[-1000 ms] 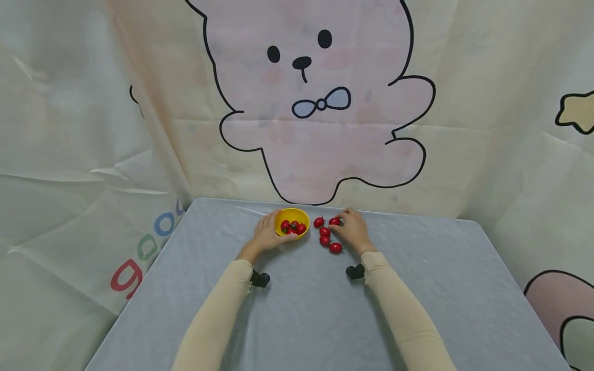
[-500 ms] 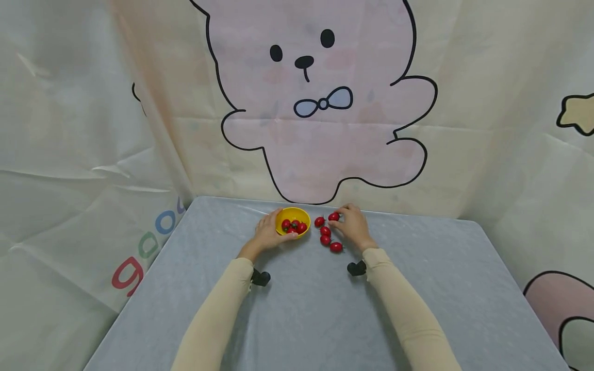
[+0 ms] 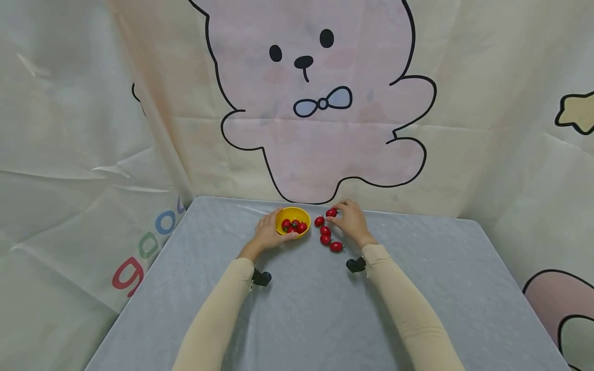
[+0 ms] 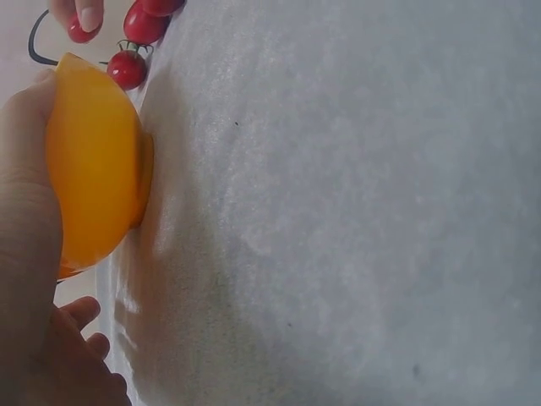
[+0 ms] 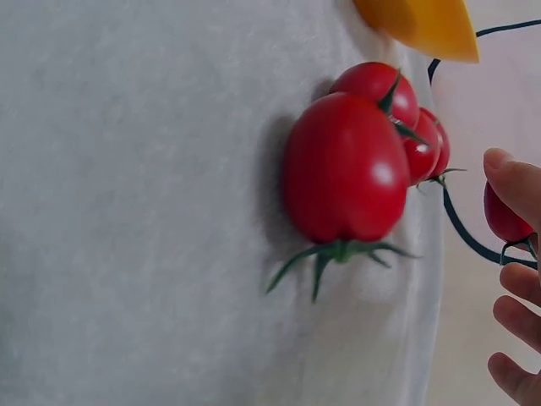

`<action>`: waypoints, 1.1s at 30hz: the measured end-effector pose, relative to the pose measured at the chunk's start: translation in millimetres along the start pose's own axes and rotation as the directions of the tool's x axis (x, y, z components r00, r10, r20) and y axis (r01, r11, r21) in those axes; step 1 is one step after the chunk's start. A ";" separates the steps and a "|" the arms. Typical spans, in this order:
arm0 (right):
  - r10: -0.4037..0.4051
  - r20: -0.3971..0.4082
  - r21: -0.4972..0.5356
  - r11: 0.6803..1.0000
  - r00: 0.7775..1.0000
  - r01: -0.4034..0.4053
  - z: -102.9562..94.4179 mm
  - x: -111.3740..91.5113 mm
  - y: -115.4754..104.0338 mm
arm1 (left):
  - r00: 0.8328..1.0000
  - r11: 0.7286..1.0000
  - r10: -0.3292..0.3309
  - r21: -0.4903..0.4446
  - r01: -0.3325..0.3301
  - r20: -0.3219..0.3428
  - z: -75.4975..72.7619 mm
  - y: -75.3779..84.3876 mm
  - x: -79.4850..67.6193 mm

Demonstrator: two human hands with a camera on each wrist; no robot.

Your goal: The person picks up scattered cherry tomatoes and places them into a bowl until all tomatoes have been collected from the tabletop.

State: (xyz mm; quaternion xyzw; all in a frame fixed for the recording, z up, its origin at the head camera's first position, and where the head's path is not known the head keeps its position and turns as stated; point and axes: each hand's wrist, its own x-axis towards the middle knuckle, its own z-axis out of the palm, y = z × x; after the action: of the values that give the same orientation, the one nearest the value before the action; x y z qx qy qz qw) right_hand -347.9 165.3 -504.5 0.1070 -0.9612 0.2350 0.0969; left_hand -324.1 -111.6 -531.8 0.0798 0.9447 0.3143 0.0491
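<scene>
My left hand [image 3: 268, 234] holds the side of a yellow bowl [image 3: 289, 212] near the far edge of the table, its thumb along the near rim. Several red cherry tomatoes [image 3: 302, 227] lie inside the bowl. To the right, my right hand [image 3: 352, 224] pinches one cherry tomato [image 3: 331, 212] between thumb and fingertip. In the right wrist view this tomato [image 5: 502, 216] is off the cloth, and the other fingers are spread apart. Several more tomatoes [image 3: 325, 231] with green stems rest in a loose cluster between bowl and right hand. The left wrist view hides the bowl's inside.
A pale grey-blue cloth [image 3: 306, 319] covers the table. Right behind the table's far edge hangs a cream curtain [image 3: 464, 170] with a printed pink bear. Black straps with heart-shaped pieces [image 3: 356, 265] sit at both wrists.
My right hand has lifted the pinched tomato from the cluster and moved it slightly up and left, towards the bowl. The left hand and the bowl stay nearly in place.
</scene>
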 end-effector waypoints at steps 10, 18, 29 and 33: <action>0.012 0.008 0.023 1.000 1.000 -0.012 -0.2 9.3 -15.9 | 1.000 1.000 -0.013 -0.005 0.013 0.006 0.4 -0.7 -0.7; 0.007 0.011 0.010 1.000 1.000 -0.007 0.8 13.0 -27.1 | 1.000 1.000 -0.018 -0.007 0.018 -0.001 0.3 0.1 -0.2; -0.084 -0.011 0.017 0.996 0.996 0.084 8.5 20.8 -46.3 | 1.000 1.000 -0.016 0.004 0.016 0.000 -0.1 1.8 -0.8; -0.106 -0.032 0.004 0.994 0.994 0.107 12.7 23.2 -50.6 | 1.000 1.000 -0.014 -0.002 0.014 0.001 0.4 1.4 -0.3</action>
State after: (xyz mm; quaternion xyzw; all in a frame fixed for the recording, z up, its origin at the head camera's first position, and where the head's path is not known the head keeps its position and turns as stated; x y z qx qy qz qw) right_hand -359.1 111.7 -488.3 0.1546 -0.9518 0.2339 0.1241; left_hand -323.6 -110.3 -531.2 0.0735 0.9449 0.3147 0.0518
